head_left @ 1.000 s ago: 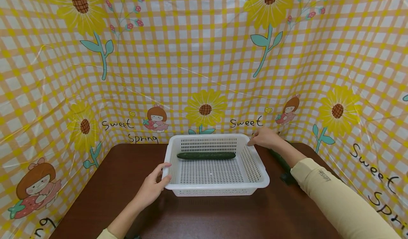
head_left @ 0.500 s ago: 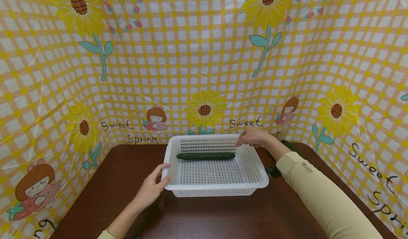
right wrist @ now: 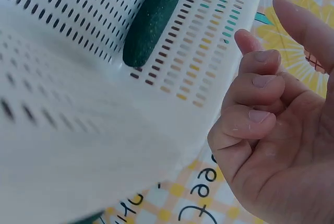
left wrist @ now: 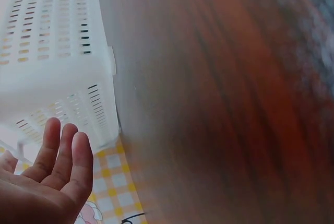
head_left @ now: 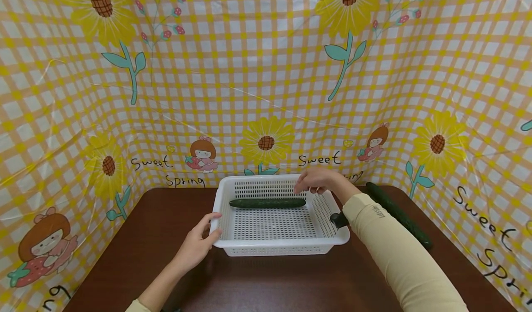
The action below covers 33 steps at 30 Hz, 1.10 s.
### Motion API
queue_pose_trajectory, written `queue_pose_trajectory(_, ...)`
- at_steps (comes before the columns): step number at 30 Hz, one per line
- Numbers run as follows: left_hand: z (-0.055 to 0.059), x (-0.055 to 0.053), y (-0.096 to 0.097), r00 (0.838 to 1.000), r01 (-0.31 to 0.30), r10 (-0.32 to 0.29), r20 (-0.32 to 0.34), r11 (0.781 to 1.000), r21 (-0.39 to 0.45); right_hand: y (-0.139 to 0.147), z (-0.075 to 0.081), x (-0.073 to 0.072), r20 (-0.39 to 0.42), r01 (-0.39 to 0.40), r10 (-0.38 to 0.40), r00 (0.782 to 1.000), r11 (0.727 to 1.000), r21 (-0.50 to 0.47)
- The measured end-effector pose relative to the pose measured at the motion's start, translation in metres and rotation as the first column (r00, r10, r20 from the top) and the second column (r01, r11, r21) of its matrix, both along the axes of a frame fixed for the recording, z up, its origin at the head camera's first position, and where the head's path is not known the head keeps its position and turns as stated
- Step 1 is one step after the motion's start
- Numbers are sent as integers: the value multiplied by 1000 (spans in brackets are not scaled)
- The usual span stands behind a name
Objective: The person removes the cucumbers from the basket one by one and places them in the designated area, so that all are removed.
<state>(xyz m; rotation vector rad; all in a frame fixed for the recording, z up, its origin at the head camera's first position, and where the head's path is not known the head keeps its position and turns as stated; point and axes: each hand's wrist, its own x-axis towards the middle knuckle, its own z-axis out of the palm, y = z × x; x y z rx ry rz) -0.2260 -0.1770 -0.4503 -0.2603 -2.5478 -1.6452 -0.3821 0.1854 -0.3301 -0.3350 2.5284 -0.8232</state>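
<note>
A white plastic basket (head_left: 282, 243) with slotted walls sits on the dark table. Inside it, along the far wall, lies a long green cucumber (head_left: 268, 203). My left hand (head_left: 199, 245) holds the basket's left rim with the thumb and fingers; the left wrist view shows several fingers (left wrist: 82, 153) beside the outer wall. Over the far right corner is my right hand (head_left: 317, 181), close to the cucumber's right end and holding nothing. In the right wrist view, its fingers (right wrist: 253, 98) are loosely curled and the thumb stands apart.
A second cucumber (head_left: 399, 215) lies slanted on the table at the right, beyond the right sleeve (head_left: 386, 238). Wood tabletop (head_left: 266, 279) extends in front of the basket. A checked, flower-printed cloth (head_left: 266, 90) hangs around the back and sides.
My right hand has moved left from the basket's right rim to above its far right part. The arm's shift uncovers the second cucumber. My left hand and the basket stay nearly still.
</note>
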Motion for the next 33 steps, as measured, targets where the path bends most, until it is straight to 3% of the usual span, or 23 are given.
queue_pose_trajectory(17, 0, 0, 1, 1000, -19, 19, -6, 1000, -16, -11, -26, -15, 87, 92, -79, 993, 985, -148)
queue_pose_trajectory(25, 0, 0, 0, 1000, -7, 7, -9, 1000, -7, -15, -35, -15, 126, 142, -118, 985, 969, -203)
queue_pose_trajectory(33, -1, -2, -1, 1000, 3, -3, -1, 1000, -11, -19, -49, -21, 165, 147, -116, 980, 970, -192)
